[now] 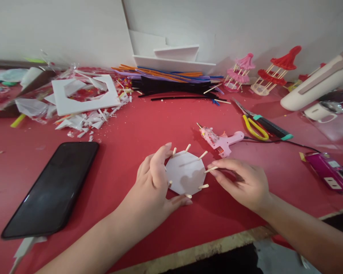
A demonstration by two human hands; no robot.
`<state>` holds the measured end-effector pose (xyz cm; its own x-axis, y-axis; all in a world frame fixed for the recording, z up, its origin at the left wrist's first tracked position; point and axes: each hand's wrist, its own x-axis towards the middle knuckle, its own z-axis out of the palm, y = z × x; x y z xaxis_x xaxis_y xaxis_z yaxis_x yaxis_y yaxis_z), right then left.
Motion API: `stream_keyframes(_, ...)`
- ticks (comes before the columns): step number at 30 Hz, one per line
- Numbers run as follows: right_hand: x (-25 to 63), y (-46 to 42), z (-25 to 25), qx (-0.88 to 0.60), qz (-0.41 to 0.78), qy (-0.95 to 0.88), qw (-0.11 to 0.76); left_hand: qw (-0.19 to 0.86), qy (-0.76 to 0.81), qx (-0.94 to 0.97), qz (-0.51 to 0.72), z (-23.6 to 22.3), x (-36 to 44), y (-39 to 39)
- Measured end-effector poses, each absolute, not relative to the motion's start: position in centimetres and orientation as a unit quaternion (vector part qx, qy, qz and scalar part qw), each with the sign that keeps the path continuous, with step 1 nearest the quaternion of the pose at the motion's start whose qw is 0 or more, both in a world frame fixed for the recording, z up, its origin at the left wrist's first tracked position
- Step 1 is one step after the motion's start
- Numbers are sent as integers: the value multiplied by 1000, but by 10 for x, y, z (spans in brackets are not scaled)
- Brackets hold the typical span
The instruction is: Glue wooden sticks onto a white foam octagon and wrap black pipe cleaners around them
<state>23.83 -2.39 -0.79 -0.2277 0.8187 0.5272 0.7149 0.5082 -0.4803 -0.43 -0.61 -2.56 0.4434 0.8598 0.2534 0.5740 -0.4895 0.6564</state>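
A white foam board octagon (185, 173) lies on the red table, with several short wooden sticks standing up around its edge. My left hand (157, 177) is curved round the octagon's left side, thumb at the front stick and fingers at the back left, steadying it. With thumb and fingertips, my right hand (242, 180) pinches a wooden stick (211, 169) at the octagon's right edge. Just behind that hand rests a pink hot glue gun (224, 142), its nozzle pointing back left.
A black phone (51, 190) lies at the left. Foam scraps and a cut-out foam frame (85, 108) sit behind it. Pipe cleaners (171, 82), pliers (255, 127), a cutter (274, 127) and small pink (237, 74) and red (271, 78) carousel-like models stand or lie farther back. A power strip (330, 171) is at right.
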Motion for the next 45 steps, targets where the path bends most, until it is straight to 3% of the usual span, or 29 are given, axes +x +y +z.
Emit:
stream_keyframes(37,238,-21,-22,-438,69,-802,401,217,437,819,303,-29,-4,-3)
stream_keyframes(45,238,-24,-25,-452,90,-793,399,288,447,804,268,-26,-8,3)
